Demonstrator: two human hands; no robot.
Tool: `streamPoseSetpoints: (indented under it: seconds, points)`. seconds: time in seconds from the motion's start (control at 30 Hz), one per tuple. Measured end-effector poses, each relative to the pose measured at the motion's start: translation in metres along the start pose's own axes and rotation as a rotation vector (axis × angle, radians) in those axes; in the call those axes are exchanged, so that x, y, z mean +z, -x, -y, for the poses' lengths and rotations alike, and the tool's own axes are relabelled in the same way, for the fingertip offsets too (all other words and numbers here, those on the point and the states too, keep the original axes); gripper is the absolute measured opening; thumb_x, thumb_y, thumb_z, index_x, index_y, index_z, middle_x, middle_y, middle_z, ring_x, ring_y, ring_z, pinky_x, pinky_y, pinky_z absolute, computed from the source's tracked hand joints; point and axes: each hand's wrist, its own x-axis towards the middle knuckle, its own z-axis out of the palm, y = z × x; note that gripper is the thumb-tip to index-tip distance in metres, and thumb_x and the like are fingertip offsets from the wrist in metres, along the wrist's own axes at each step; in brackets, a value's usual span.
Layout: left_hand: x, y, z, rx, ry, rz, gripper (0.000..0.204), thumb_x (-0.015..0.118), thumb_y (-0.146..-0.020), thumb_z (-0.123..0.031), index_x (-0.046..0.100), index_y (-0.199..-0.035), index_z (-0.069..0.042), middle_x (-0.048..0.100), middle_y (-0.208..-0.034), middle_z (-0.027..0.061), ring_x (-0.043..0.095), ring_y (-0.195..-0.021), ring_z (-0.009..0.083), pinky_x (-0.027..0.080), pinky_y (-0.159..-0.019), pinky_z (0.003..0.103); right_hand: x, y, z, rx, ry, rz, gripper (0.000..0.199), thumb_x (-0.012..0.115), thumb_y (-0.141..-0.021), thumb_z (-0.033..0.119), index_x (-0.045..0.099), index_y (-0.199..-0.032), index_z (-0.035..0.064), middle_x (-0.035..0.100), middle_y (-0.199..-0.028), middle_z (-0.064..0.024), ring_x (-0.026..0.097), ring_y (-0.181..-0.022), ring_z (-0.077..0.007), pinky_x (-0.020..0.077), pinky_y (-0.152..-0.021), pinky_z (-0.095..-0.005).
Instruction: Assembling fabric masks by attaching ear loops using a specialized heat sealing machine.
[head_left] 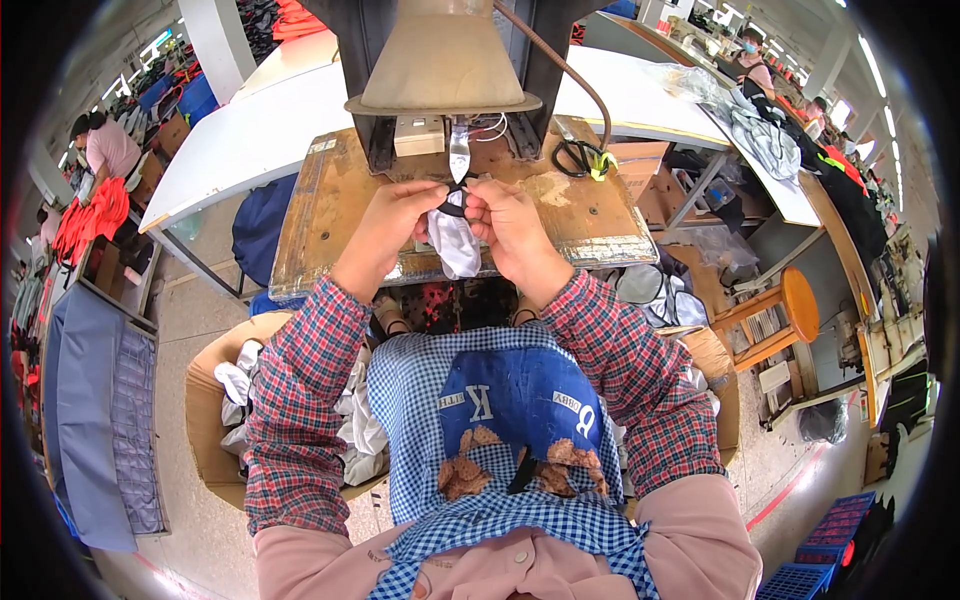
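A small white fabric piece (456, 248) with a black band (453, 208) hangs between my two hands, in front of the machine. Thumb and fingers of my left hand (398, 217) pinch the band's left side. On its right side, my right hand (508, 222) grips with bent fingers. Just above them, a flat, pointed metal blade (459, 155) points down from the machine head (443, 62); its tip is close to the band, and I cannot tell whether they touch. Below the hands, the white fabric dangles by the front edge of the worn wooden worktable (330, 215).
A black-handled tool with a yellow tie (583, 160) lies at the worktable's right. Cardboard boxes of white fabric pieces stand low at left (225, 440) and right (715, 370). A wooden stool (790, 305) is farther right. Other people (108, 150) work in the background.
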Motion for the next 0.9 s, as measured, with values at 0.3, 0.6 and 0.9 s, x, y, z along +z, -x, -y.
streamPoseSetpoints:
  seconds: [0.3,0.6,0.9]
  points:
    - [0.003,0.003,-0.001,-0.015,0.094,-0.015,0.025,0.064,-0.091,-0.021,0.070,-0.104,0.000,0.061,-0.073,-0.0018,0.050,-0.059,0.0056,0.042,-0.054,0.021,0.006,0.000,-0.001,-0.001,-0.038,-0.014,0.013,0.065,-0.089,0.020,0.062,-0.086,0.0075,0.058,-0.076,0.0030,0.053,-0.066,-0.0063,0.0426,-0.055,-0.0205]
    - [0.004,0.004,-0.002,-0.017,0.109,-0.024,0.026,0.063,-0.092,-0.020,0.068,-0.107,0.001,0.064,-0.078,-0.0003,0.054,-0.062,0.0061,0.044,-0.055,0.021,0.009,0.001,-0.002,0.001,-0.069,-0.056,0.013,0.065,-0.089,0.020,0.061,-0.085,0.0078,0.058,-0.075,0.0030,0.052,-0.064,-0.0052,0.0421,-0.055,-0.0188]
    - [0.004,0.006,-0.003,-0.045,0.133,-0.003,0.031,0.065,-0.091,-0.023,0.066,-0.111,0.000,0.067,-0.087,0.0003,0.058,-0.070,0.0057,0.046,-0.062,0.021,0.011,0.002,-0.003,-0.006,-0.094,-0.072,0.014,0.065,-0.090,0.020,0.061,-0.084,0.0082,0.057,-0.074,0.0035,0.051,-0.062,-0.0049,0.0419,-0.054,-0.0181]
